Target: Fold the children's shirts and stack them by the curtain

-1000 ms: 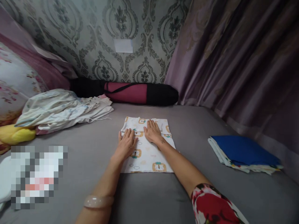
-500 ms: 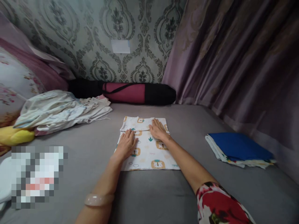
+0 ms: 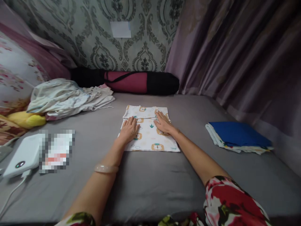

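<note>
A white cloth garment (image 3: 150, 142) with orange lion and green leaf prints lies flat on the grey bedsheet, its far part folded over toward me. My left hand (image 3: 129, 128) rests flat on its left side, just below the fold's edge, fingers stretched out. On the right side my right hand (image 3: 163, 123) lies flat across the fold's edge, fingers extended and pointing away from me. Neither hand grips the cloth. The exact kind of garment cannot be made out.
A folded stack topped with blue cloth (image 3: 240, 133) lies at right. At left are a heap of pale clothes (image 3: 70, 99), a yellow plush (image 3: 28, 120), a white power bank (image 3: 25, 155) with a cable and a blurred packet (image 3: 57, 152). A black-and-maroon long bag (image 3: 127, 82) lies along the wall.
The view has tipped downward, so everything sits higher in the picture. My right hand has slid slightly toward me and right over the cloth; the left stays flat on it.
</note>
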The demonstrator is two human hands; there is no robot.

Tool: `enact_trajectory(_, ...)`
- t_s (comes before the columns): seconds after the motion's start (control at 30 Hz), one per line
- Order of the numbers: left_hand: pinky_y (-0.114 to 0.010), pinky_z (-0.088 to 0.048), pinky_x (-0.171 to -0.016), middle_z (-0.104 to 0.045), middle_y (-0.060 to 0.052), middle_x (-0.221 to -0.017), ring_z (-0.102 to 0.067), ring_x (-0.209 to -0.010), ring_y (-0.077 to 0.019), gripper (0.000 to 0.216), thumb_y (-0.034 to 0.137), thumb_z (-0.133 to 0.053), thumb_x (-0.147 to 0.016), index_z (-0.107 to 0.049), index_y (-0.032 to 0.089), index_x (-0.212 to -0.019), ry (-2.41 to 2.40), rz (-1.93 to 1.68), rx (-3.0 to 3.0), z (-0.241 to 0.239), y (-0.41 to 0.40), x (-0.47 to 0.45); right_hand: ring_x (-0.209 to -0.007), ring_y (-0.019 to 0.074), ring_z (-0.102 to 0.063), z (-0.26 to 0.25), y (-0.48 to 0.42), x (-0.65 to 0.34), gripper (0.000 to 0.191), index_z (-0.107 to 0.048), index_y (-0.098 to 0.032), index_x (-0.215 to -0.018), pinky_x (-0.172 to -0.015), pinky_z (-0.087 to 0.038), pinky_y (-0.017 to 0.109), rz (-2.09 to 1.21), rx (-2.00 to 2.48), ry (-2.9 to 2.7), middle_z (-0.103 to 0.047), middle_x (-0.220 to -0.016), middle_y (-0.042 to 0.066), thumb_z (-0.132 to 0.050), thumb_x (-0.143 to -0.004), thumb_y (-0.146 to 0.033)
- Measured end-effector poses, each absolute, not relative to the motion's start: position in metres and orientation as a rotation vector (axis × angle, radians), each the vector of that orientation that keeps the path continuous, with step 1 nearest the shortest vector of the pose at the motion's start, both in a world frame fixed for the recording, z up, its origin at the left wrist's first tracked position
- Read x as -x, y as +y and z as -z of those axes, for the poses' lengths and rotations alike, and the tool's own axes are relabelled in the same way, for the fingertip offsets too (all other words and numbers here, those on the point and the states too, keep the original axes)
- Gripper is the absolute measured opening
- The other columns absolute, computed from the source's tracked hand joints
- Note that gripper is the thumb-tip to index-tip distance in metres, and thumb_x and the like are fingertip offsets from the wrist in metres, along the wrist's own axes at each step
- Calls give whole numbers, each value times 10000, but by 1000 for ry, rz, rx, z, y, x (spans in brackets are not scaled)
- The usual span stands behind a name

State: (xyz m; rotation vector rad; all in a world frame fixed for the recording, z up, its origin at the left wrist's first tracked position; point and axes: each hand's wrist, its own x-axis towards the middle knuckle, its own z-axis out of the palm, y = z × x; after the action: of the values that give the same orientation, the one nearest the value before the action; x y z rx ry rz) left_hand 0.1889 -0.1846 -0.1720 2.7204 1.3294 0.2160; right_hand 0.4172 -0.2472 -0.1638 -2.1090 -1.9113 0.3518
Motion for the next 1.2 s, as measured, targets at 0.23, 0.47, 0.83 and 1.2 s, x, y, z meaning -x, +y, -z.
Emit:
enact_trajectory(0.23, -465, -200, -1163, -324, -182, -1530, -257, -1434, -275, 512, 361, -254, -994, -373, 97, -1416, 1228, -207, -2813, 172, -192, -180, -1479, 199, -50, 157, -337, -404, 660, -177, -127, -1541, -1202, -40, 403, -484, 1983, -2160, -108, -1606, 80, -250, -980, -468)
enact_trajectory(0.47, -384, -376, -1064, -455, -121, -1399, -449, -1276, -252, 470, 497, -391, -958, -490, 217, -1323, 632, -189, -2805, 150, -223, -126, -1403, 232, -323, 140, -405, -407, 474, -514, -227, -1384, -1158, -266, 432, -487, 1766, -2190, -414, -1494, 92, -416, -974, -445)
enact_trajectory(0.83, -303, -474, -813, -610, -67, -1015, -575, -940, -179, 328, 323, -319, -1010, -626, 213, -1038, 484, -168, -2808, 137, -247, -99, -966, 211, -563, 131, -414, -403, 260, -653, -174, -1028, -839, -506, 339, -144, 1729, -2415, -622, -1057, 99, -411, -958, -108)
enact_trajectory(1.2, -320, -482, -759, -616, -83, -913, -578, -865, -199, 243, 253, -353, -967, -571, 170, -904, 675, -186, -2873, 142, -248, -110, -980, 215, -592, 132, -405, -403, 238, -621, -171, -949, -907, -504, 371, -117, 1807, -2178, -640, -1011, 101, -419, -885, -61)
